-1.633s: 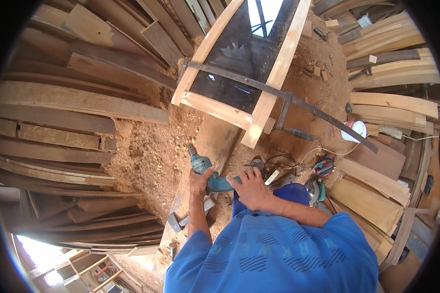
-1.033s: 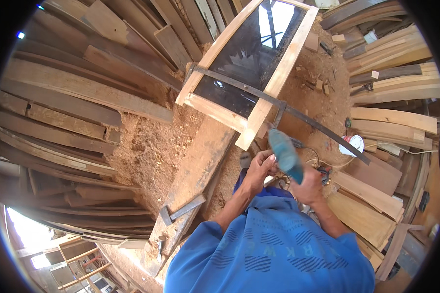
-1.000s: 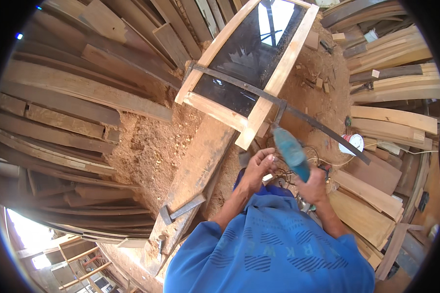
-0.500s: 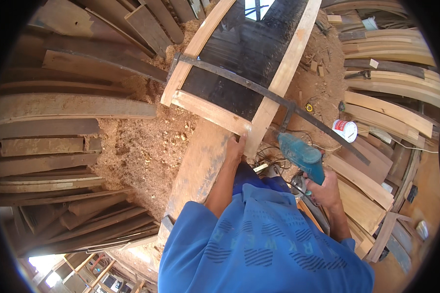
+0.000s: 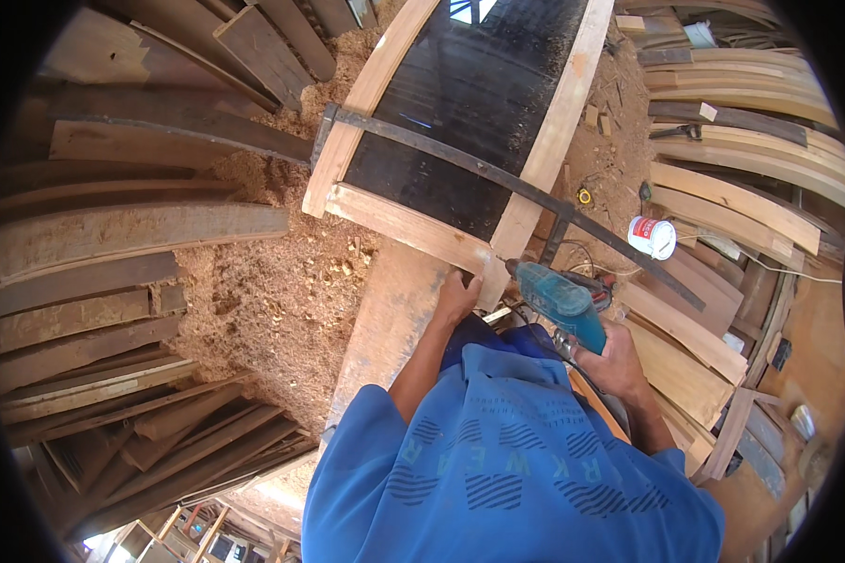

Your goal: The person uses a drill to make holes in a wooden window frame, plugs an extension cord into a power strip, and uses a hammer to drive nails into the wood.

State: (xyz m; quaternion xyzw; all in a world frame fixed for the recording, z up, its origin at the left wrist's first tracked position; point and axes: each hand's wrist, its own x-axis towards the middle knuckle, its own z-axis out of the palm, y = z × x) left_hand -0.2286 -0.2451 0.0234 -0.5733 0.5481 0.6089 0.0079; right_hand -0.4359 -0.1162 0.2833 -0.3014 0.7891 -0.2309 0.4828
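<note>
My right hand (image 5: 612,358) grips a blue-green power drill (image 5: 559,299), its bit touching the near right corner of a pale wooden frame (image 5: 406,223) with a dark glass panel (image 5: 469,113). My left hand (image 5: 457,298) presses against the frame's lower rail just left of the drill tip. A long dark metal bar clamp (image 5: 498,178) runs diagonally across the frame. The frame rests on a thick plank (image 5: 385,324).
Sawdust (image 5: 272,281) covers the ground at left. Stacked boards (image 5: 94,272) lie on the left, curved pale boards (image 5: 751,141) on the right. A white tub with a red band (image 5: 652,237) stands at right, cables beside it. My blue shirt fills the lower middle.
I lifted the drill from the plank, swung it right, then brought its tip to the frame corner. My left hand moved off the drill onto the frame's rail. The view shifted closer.
</note>
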